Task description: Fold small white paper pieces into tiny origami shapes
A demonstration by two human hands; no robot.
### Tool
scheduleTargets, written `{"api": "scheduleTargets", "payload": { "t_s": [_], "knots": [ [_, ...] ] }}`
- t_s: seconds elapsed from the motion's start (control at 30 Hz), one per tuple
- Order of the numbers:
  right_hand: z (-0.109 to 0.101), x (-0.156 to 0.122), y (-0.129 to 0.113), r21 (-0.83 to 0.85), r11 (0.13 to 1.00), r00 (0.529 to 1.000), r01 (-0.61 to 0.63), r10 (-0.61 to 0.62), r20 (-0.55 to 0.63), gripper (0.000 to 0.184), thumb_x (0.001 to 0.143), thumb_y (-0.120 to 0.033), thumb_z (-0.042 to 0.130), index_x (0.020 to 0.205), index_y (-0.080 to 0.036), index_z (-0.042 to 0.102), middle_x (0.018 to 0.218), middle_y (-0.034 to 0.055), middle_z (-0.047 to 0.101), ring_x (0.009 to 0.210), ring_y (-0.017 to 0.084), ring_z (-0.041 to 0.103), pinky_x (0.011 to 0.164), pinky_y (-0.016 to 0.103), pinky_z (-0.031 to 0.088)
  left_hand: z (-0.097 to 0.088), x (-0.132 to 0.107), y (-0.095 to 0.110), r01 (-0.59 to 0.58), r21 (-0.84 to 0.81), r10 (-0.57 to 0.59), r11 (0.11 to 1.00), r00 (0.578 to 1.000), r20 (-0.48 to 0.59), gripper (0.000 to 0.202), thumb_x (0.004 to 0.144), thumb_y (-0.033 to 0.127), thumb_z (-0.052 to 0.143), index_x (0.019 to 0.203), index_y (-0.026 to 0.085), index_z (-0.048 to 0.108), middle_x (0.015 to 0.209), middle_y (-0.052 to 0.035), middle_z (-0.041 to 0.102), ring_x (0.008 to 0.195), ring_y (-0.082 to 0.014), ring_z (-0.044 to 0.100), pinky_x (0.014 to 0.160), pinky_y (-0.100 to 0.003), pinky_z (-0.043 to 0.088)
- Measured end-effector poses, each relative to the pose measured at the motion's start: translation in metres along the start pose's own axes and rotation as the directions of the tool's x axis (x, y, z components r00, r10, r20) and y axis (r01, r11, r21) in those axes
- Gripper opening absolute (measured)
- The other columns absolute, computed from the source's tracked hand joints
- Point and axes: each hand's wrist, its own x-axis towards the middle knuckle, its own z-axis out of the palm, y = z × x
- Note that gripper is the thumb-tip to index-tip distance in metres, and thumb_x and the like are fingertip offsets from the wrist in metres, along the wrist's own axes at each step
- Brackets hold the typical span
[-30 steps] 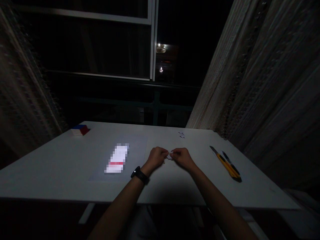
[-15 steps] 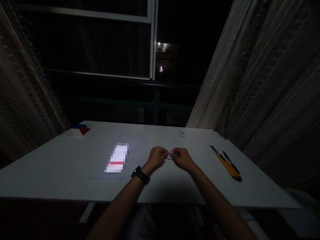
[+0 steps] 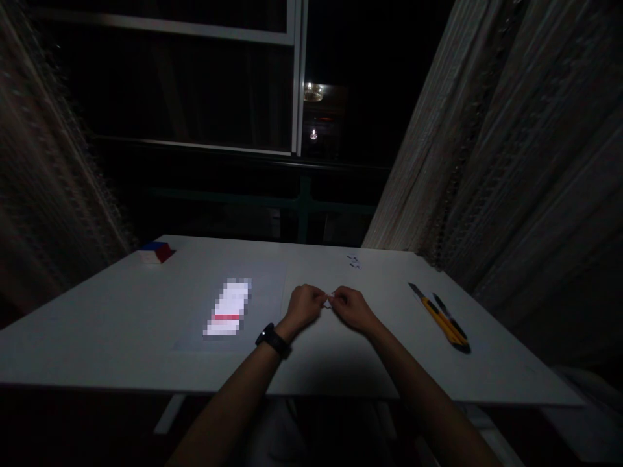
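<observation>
My left hand (image 3: pixel 304 305) and my right hand (image 3: pixel 351 307) meet over the middle of a white table (image 3: pixel 121 324). Both are closed in a pinch on a tiny pale scrap of paper (image 3: pixel 329 300) held between their fingertips, just above the tabletop. A dark watch (image 3: pixel 272 339) sits on my left wrist. The scene is dim, and the scrap's shape is hard to make out.
A sheet with a white and red patch (image 3: pixel 228 308) lies left of my hands. A yellow utility knife (image 3: pixel 440 319) and a dark pen (image 3: pixel 450 316) lie to the right. A red and blue block (image 3: pixel 156 251) sits far left, tiny scraps (image 3: pixel 353 261) far back. Curtains hang on both sides.
Both hands stay pinched on the scrap. They have shifted very slightly toward each other and to the left; nothing else on the table has moved.
</observation>
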Motion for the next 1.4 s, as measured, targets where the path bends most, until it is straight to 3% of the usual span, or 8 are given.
{"api": "scheduleTargets", "payload": {
  "t_s": [0.17, 0.43, 0.9, 1.13, 1.4],
  "knots": [
    [0.005, 0.002, -0.001, 0.064, 0.996, 0.998, -0.055, 0.056, -0.009, 0.021, 0.074, -0.034, 0.051, 0.064, -0.016, 0.056, 0.053, -0.0028, 0.049, 0.05, 0.01, 0.042, 0.047, 0.021, 0.032, 0.002, 0.001, -0.002, 0.037, -0.042, -0.038, 0.998, 0.999, -0.032, 0.027, 0.077, 0.03, 0.05, 0.074, 0.014, 0.071, 0.067, -0.0067, 0.068, 0.062, -0.0136, 0.056, 0.057, -0.022, 0.035],
    [0.001, 0.004, 0.005, 0.171, 0.984, 0.998, -0.057, 0.056, 0.009, 0.025, 0.074, -0.036, 0.052, 0.067, -0.014, 0.06, 0.054, -0.0018, 0.052, 0.051, 0.01, 0.044, 0.047, 0.021, 0.033, 0.005, 0.006, -0.009, 0.143, -0.259, -0.113, 0.955, 0.985, 0.127, 0.031, 0.077, 0.034, 0.049, 0.074, 0.012, 0.069, 0.066, -0.005, 0.067, 0.049, -0.01, 0.056, 0.049, -0.019, 0.04],
    [-0.001, 0.003, 0.001, 0.037, 0.998, 0.999, -0.042, 0.041, 0.033, 0.02, 0.073, -0.032, 0.053, 0.065, -0.015, 0.061, 0.054, -0.0016, 0.053, 0.051, 0.011, 0.045, 0.049, 0.022, 0.033, 0.004, 0.003, -0.008, 0.099, -0.129, -0.087, 0.987, 0.992, 0.092, 0.03, 0.076, 0.033, 0.048, 0.066, 0.014, 0.069, 0.059, -0.0044, 0.065, 0.053, -0.0112, 0.056, 0.052, -0.02, 0.037],
    [-0.002, 0.003, 0.002, 0.073, 0.997, 0.997, -0.031, 0.026, 0.071, 0.022, 0.075, -0.033, 0.053, 0.07, -0.014, 0.063, 0.059, 0.0004, 0.057, 0.055, 0.012, 0.048, 0.051, 0.022, 0.035, 0.006, 0.005, -0.011, 0.071, -0.138, -0.05, 0.988, 0.988, 0.147, 0.029, 0.077, 0.03, 0.045, 0.07, 0.013, 0.068, 0.064, -0.0039, 0.066, 0.052, -0.0103, 0.055, 0.052, -0.02, 0.036],
    [-0.003, 0.003, 0.004, -0.078, 0.997, 0.998, 0.011, -0.006, 0.063, 0.016, 0.076, -0.027, 0.053, 0.071, -0.015, 0.063, 0.062, 0.0018, 0.059, 0.058, 0.012, 0.05, 0.055, 0.023, 0.035, 0.004, 0.004, -0.007, 0.026, -0.058, -0.018, 0.998, 0.992, 0.122, 0.03, 0.077, 0.029, 0.045, 0.068, 0.014, 0.069, 0.063, -0.0043, 0.067, 0.061, -0.0127, 0.057, 0.055, -0.021, 0.035]
  ]
}}
